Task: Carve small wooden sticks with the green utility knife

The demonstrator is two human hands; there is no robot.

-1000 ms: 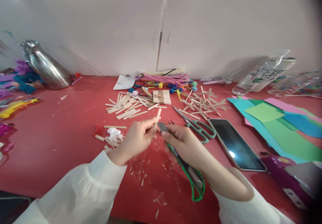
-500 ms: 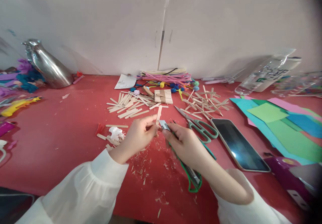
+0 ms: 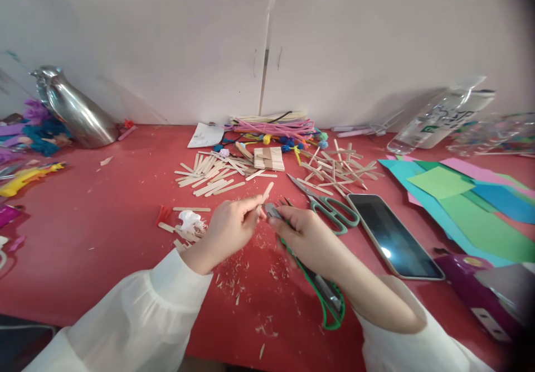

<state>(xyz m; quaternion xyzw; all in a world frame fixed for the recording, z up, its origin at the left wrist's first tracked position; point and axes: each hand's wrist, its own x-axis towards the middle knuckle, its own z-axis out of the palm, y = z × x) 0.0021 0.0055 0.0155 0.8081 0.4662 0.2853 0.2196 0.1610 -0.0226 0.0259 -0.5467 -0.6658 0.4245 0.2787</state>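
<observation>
My left hand (image 3: 234,222) is closed on a wooden craft stick (image 3: 268,191), whose rounded upper end sticks out past the fingertips and leans right. In my right hand (image 3: 307,232) is a green utility knife (image 3: 328,299). Its metal head (image 3: 272,211) points at the stick, close by my left fingertips; whether the blade touches the wood I cannot tell. Wood shavings (image 3: 236,277) lie scattered on the red table below both hands. Green-handled scissors (image 3: 336,213) rest just beyond my right hand.
Loose craft sticks (image 3: 209,174), a stacked bundle (image 3: 270,159) and a heap of narrow sticks (image 3: 340,165) lie ahead. To the right are a phone (image 3: 395,235), coloured paper (image 3: 472,204) and a purple tool (image 3: 472,288). A metal jug (image 3: 79,110) stands at back left.
The craft stick has tilted further right, and the knife's head has turned beside it. The knife's rear end has swung slightly right and down. Both hands keep their hold.
</observation>
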